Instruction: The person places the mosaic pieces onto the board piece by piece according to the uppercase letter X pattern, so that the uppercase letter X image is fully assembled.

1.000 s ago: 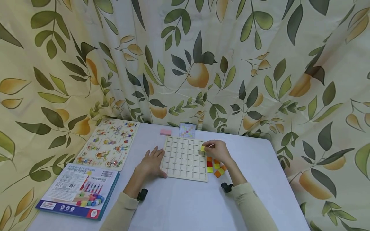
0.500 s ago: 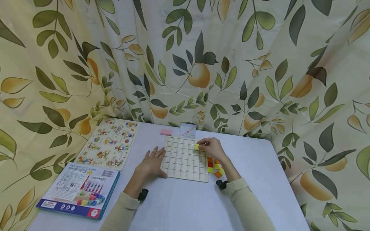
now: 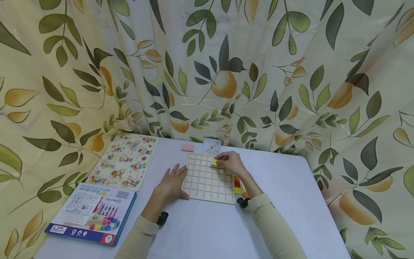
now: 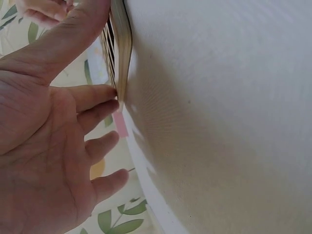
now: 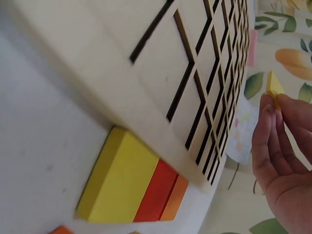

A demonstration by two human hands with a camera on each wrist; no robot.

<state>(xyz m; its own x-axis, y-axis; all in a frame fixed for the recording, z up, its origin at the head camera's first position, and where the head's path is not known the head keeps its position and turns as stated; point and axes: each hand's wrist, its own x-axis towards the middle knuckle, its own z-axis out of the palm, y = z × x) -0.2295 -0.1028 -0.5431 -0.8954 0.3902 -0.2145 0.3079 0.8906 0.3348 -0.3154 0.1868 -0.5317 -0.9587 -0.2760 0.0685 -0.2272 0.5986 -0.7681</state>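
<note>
One board (image 3: 203,183) lies beneath the right hand (image 3: 231,163), which pinches one yellow tile (image 3: 215,162) above it; the left hand (image 3: 170,182), fingers spread, touches the board's edge. Beyond the right hand: one card (image 3: 212,146).

Grid board (image 3: 207,185) lies on the table (image 3: 200,230), tiles (image 3: 237,185) beside its right edge. Behind it: a block (image 3: 187,148) at left, a card (image 3: 212,146) at right. To its left, a picture board (image 3: 124,163) lies behind a box (image 3: 92,216); curtain (image 3: 207,75) behind the table.
</note>
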